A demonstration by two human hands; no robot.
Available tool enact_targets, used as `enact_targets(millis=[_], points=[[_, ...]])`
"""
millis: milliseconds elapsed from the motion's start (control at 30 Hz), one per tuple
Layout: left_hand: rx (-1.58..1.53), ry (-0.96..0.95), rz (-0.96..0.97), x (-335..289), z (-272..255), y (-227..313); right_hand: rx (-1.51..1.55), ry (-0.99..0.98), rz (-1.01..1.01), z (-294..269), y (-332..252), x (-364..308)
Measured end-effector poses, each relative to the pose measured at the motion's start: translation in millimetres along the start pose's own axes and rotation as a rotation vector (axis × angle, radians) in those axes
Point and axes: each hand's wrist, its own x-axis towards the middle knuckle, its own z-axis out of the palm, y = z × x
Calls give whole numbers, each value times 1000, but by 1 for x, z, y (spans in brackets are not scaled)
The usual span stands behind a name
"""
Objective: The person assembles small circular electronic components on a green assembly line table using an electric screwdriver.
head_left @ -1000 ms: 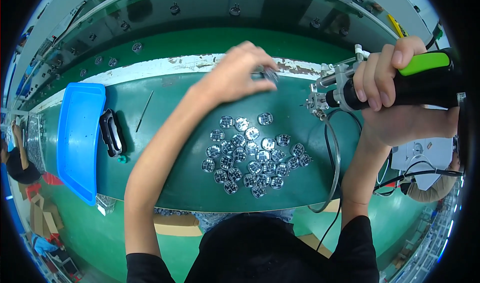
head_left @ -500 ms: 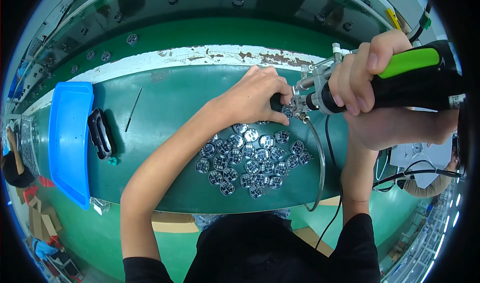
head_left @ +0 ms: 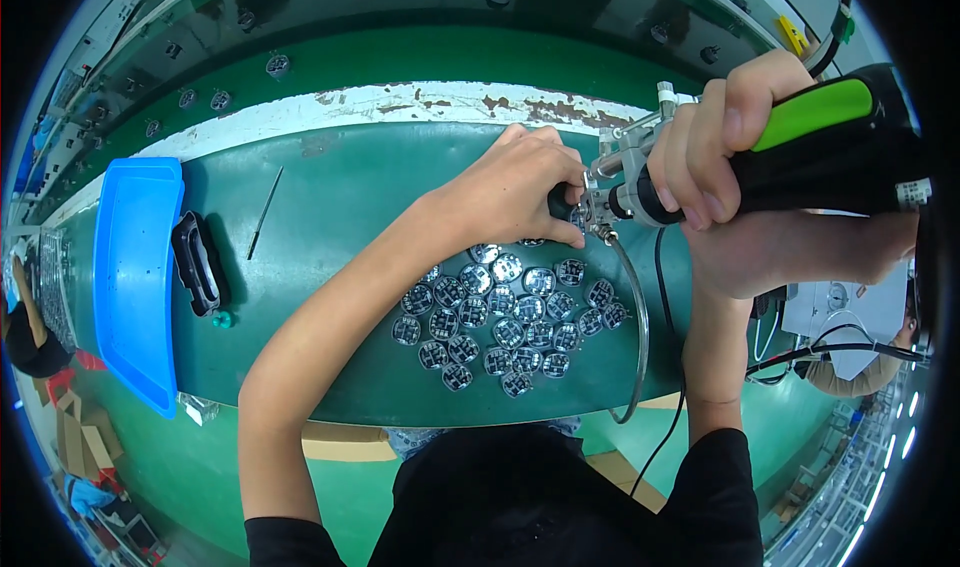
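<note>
In my right hand (head_left: 705,157) is a black powered screwdriver with a green grip panel (head_left: 815,117), fingers wrapped round its body. Its metal nose fitting (head_left: 598,205) points left, down at the far side of the bench, with a clear hose joined to it. Right at that nose, my left hand (head_left: 515,187) pinches a small round part, mostly hidden by the fingers; a dark rounded piece (head_left: 560,202) shows between thumb and fingers. Several small round metal parts with circuit-like faces (head_left: 525,307) lie in a cluster on the green bench, nearer to me.
At the left stand a blue tray (head_left: 108,287) and a black open case (head_left: 200,267). A thin rod (head_left: 265,212) lies beyond them. The clear hose (head_left: 643,337) and a black cable hang down over the bench's right part. A conveyor (head_left: 420,52) carrying similar parts runs behind.
Both hands keep nearly the same hold and place. The screwdriver's rear end sits slightly higher in the picture, and the whole view has shifted a little.
</note>
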Motion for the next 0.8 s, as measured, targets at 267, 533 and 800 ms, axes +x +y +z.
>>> enact_targets(millis=[267, 533, 800], points=[[-59, -57, -6, -1, -8, -4, 36, -112, -80, -14, -10, -1], [-63, -92, -110, -5, -28, -9, 134, -320, -221, -41, -17, -2], [-61, -90, -86, -4, -25, -12, 136, -263, -170, -27, 3, 14]])
